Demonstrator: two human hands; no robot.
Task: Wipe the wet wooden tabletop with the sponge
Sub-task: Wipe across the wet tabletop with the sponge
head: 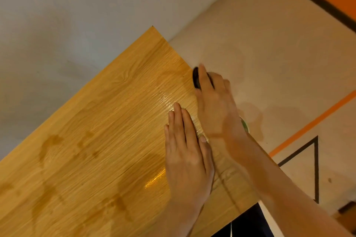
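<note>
Together our hands work at the right edge of the wet wooden tabletop [100, 131]. Our left hand [187, 152] lies flat, fingers extended and released, apparently bracing the board. Our right hand [213, 106] is curled around a dark object [196, 78], probably the sponge, though we cannot tell; a green sliver [245, 125] shows beneath its wrist. Water patches [52, 140] remain at near left, unwiped.

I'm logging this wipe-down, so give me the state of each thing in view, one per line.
tabletop: wet, dark water patches and glossy streaks
left hand: flat, palm down on the tabletop
right hand: at the table edge, gripping a dark object
dark object: held, mostly hidden
</note>
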